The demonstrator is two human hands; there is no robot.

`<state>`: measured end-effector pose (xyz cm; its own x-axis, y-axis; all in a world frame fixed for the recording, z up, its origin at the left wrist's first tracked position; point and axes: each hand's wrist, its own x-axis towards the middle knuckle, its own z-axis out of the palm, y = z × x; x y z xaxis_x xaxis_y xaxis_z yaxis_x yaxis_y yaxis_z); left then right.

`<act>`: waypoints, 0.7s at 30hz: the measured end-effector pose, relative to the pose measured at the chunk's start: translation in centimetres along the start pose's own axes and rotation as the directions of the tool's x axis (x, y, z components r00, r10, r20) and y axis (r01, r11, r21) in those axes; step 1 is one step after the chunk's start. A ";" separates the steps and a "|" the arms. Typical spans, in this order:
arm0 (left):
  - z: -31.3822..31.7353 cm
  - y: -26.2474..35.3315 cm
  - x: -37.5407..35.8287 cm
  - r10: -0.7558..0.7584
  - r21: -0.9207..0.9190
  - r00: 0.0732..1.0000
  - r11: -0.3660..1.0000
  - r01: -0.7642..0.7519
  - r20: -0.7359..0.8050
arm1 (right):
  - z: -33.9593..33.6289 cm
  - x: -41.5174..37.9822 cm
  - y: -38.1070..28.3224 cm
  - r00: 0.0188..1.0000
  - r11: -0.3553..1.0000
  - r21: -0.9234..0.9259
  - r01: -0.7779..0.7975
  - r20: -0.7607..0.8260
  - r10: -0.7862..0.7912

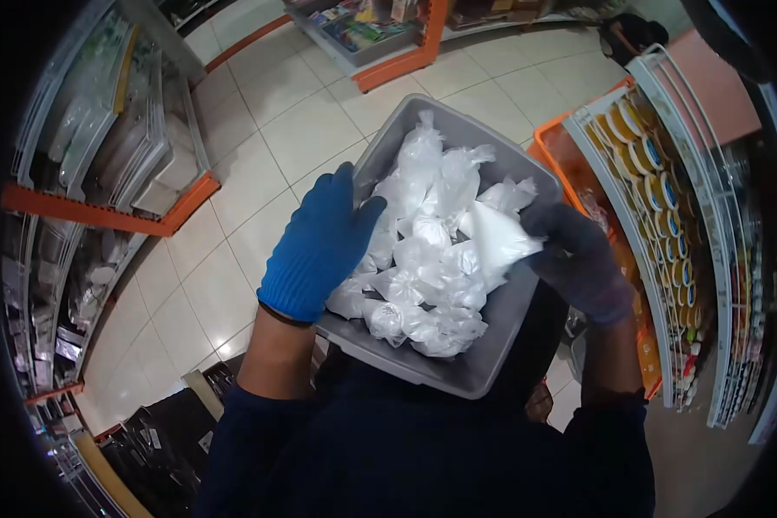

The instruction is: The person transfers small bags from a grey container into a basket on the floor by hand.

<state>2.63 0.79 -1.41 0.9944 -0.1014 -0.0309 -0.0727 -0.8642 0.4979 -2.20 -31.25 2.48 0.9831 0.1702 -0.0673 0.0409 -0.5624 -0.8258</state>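
A grey plastic tub (509,345) is tilted in front of my body, with several small knotted clear bags of white contents (432,229) inside. My left hand (319,242), in a blue knitted glove, grips the tub's left rim, thumb over the edge. At the right side, my right hand (578,259), in a dark glove, pinches the twisted end of one white bag (499,237) lying on top of the others. The fingertips of that hand are partly lost in shadow.
Shelves with orange edges (181,207) hold packaged goods at left. Rolls of yellowish tape (656,198) hang on a rack at right, beside an orange crate (548,142). A display bin (375,52) stands ahead on the tiled floor (233,207). A person (634,39) is far at the upper right.
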 end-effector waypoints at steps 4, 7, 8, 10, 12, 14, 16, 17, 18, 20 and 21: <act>-0.5 -0.3 -0.2 0.168 -0.247 0.978 0.949 -0.194 -0.124 | 3.8 4.1 0.1 0.955 0.874 0.449 0.185 0.126 -0.267; -1.4 -0.3 -0.6 0.290 -0.492 0.954 0.822 -0.287 -0.073 | 5.1 6.1 -0.3 0.863 0.803 0.519 0.293 0.218 -0.456; -1.9 -0.2 -0.6 0.353 -0.648 0.934 0.723 -0.241 0.047 | 5.5 6.2 -0.5 0.864 0.805 0.519 0.288 0.222 -0.453; -2.5 0.5 -1.0 0.383 -0.668 0.924 0.690 -0.279 0.011 | 6.4 6.6 -1.0 0.888 0.799 0.555 0.230 0.216 -0.405; -2.9 0.9 -1.1 0.237 -0.586 0.950 0.807 -0.076 0.204 | 6.6 6.6 -1.4 0.895 0.773 0.591 0.230 0.184 -0.406; -2.2 0.8 -1.1 0.266 -0.565 0.960 0.806 -0.176 0.081 | 6.4 6.5 -1.1 0.876 0.746 0.613 0.259 0.176 -0.449; -2.2 0.6 -1.1 0.278 -0.626 0.959 0.758 -0.185 0.053 | 6.0 6.6 -0.4 0.891 0.734 0.635 0.240 0.156 -0.427; -2.2 0.5 -1.2 0.276 -0.625 0.960 0.759 -0.181 0.057 | 5.9 6.5 -0.2 0.904 0.722 0.654 0.226 0.135 -0.405; -2.2 0.4 -1.1 0.294 -0.627 0.955 0.752 -0.206 0.038 | 6.1 6.5 0.0 0.905 0.721 0.655 0.224 0.135 -0.404; -2.0 0.4 -1.1 0.316 -0.631 0.949 0.740 -0.234 0.019 | 6.4 6.4 0.4 0.971 0.744 0.639 0.194 -0.019 -0.237; -1.8 0.5 -1.1 0.334 -0.624 0.940 0.722 -0.299 -0.064 | 6.6 5.9 0.0 0.986 0.805 0.570 0.168 -0.082 -0.148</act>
<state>1.66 1.33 0.41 0.9158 -0.3524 0.1926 -0.3013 -0.2860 0.9096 2.38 -24.93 -1.62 0.9775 0.1849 0.1013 0.0961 0.0369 -0.9947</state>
